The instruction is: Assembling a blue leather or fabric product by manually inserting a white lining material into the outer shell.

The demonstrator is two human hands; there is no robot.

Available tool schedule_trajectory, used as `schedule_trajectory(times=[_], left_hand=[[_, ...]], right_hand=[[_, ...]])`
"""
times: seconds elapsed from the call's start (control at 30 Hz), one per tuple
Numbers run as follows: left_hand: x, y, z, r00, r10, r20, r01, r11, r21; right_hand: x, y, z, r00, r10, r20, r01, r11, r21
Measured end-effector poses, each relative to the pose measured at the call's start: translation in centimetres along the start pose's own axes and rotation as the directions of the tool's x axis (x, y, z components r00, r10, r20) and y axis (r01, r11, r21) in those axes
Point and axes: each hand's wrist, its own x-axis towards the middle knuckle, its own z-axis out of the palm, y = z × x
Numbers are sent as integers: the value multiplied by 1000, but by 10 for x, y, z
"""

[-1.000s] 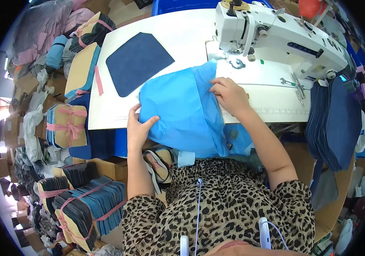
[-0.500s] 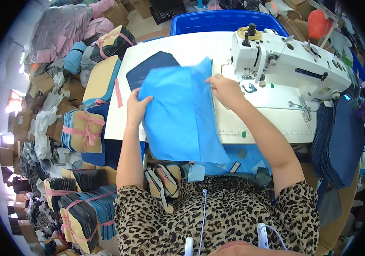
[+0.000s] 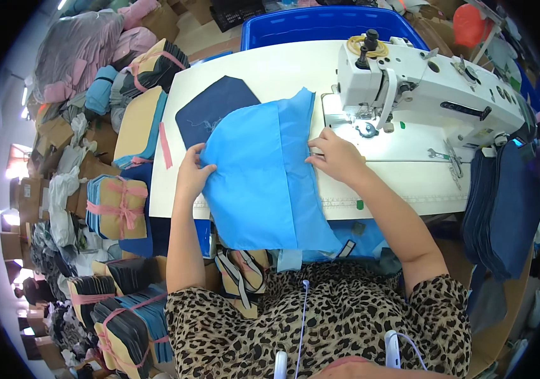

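A bright blue fabric piece (image 3: 251,177) with a seam running down it lies across the white sewing table and hangs over its front edge. My left hand (image 3: 193,170) is at its left edge, thumb on top and the fingers partly hidden, gripping the cloth. At the right edge my right hand (image 3: 338,156) pinches the cloth between thumb and fingers. Beyond the blue piece lies a dark navy fabric panel (image 3: 210,104), partly covered, with loose threads on it. The sewing machine (image 3: 421,88) stands to the right, its needle area just past my right hand.
Scissors (image 3: 453,158) and a small wrench (image 3: 435,154) lie below the machine arm. A pink strip (image 3: 165,145) rests at the table's left. Navy panels (image 3: 503,208) hang at the right edge. Tied fabric bundles (image 3: 118,205) stand left; a blue bin (image 3: 327,22) sits behind.
My right hand has slid down along the blue fabric's right edge toward me. My left hand has also come slightly nearer, and the cloth lies flatter, uncovering more of the navy panel.
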Motion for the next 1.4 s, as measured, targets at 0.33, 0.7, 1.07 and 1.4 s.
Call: schedule_trajectory(times=[0.33, 0.7, 1.07, 1.4], left_hand=[[69, 144, 93, 795, 587, 153, -602, 794, 83], [94, 144, 123, 794, 269, 545, -64, 929, -365], [53, 153, 109, 722, 439, 534, -1, 773, -634], [44, 136, 123, 690, 382, 616, 110, 785, -609]], right_hand=[[-4, -3, -8, 998, 63, 14, -63, 998, -27], [-40, -28, -7, 971, 234, -51, -225, 964, 144], [-53, -2, -40, 961, 256, 105, -276, 872, 404], [-84, 1, -54, 933, 313, 176, -359, 842, 402]])
